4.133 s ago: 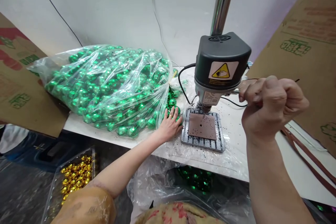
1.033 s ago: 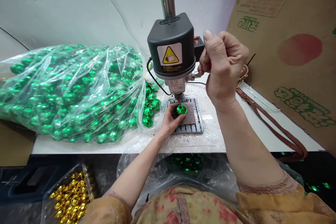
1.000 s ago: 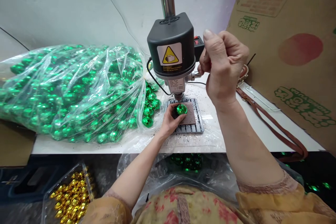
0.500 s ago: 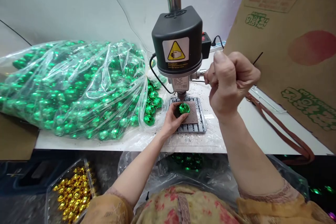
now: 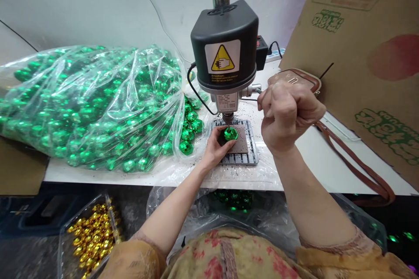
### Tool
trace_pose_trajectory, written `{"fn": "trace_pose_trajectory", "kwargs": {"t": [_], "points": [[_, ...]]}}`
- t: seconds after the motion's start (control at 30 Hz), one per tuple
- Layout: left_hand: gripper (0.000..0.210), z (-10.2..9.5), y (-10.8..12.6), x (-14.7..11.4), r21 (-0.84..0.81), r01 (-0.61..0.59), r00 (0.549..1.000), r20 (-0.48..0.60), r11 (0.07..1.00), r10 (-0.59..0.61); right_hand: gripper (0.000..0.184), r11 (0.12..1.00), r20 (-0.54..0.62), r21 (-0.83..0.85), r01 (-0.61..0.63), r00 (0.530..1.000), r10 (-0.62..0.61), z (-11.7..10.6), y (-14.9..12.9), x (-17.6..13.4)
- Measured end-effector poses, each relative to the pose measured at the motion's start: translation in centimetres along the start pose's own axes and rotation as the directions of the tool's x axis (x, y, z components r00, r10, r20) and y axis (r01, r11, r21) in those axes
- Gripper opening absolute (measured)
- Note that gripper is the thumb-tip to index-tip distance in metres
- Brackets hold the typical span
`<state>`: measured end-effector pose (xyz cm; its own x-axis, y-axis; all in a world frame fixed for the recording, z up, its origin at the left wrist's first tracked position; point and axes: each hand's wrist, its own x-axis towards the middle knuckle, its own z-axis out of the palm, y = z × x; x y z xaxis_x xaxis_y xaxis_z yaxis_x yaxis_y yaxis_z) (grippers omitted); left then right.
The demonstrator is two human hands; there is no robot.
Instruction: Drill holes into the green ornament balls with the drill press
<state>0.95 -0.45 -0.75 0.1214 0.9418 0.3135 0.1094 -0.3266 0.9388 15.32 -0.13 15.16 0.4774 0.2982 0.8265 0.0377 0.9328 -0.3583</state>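
My left hand [image 5: 216,148] holds a shiny green faceted ball [image 5: 231,134] between thumb and fingers on a small brown board [image 5: 242,139]. That board rests on the slotted metal base [image 5: 252,157] of a small bench drill press [image 5: 224,48]. Right above the ball, the chuck [image 5: 228,117] is lowered, with its bit at the top of the ball. My right hand [image 5: 290,113] is closed in a fist at the end of the press's feed lever [image 5: 251,90]; the fingers hide the grip.
A clear plastic bag [image 5: 98,104] of green balls fills the table's left. Several loose balls [image 5: 187,135] lie at its mouth. On the right are a brown strapped bag [image 5: 291,76] and a cardboard box [image 5: 360,65]. Below stands a clear bin [image 5: 60,244] of gold balls.
My right fist has come down on the lever, uncovering the brown bag behind it. The chuck is slightly lower over the ball. My left hand keeps its hold, and the view has shifted slightly.
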Motion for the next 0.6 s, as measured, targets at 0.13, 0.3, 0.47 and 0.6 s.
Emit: {"fn": "trace_pose_trajectory", "kwargs": {"t": [0.13,0.3,0.47,0.6], "points": [[0.056,-0.1,0.0,0.0,0.001,0.005,1.0,0.01,1.0,-0.005,0.055,1.0,0.015,-0.01,-0.025,1.0,0.025,-0.2,0.0,-0.1],[0.056,0.0,0.0,0.0,-0.011,0.013,1.0,0.01,1.0,-0.013,0.054,0.998,0.027,0.045,0.041,0.999,-0.042,-0.5,0.3,-0.5],[0.056,0.0,0.0,0.1,0.004,-0.02,1.0,-0.003,1.0,0.02,0.052,0.993,0.049,0.07,0.098,0.994,-0.101,-0.8,0.8,-0.7],[0.055,0.0,0.0,0.1,0.007,-0.028,1.0,-0.002,1.0,0.028,0.052,0.992,0.054,0.068,0.102,0.993,-0.106,-1.1,1.0,-1.1]]}}
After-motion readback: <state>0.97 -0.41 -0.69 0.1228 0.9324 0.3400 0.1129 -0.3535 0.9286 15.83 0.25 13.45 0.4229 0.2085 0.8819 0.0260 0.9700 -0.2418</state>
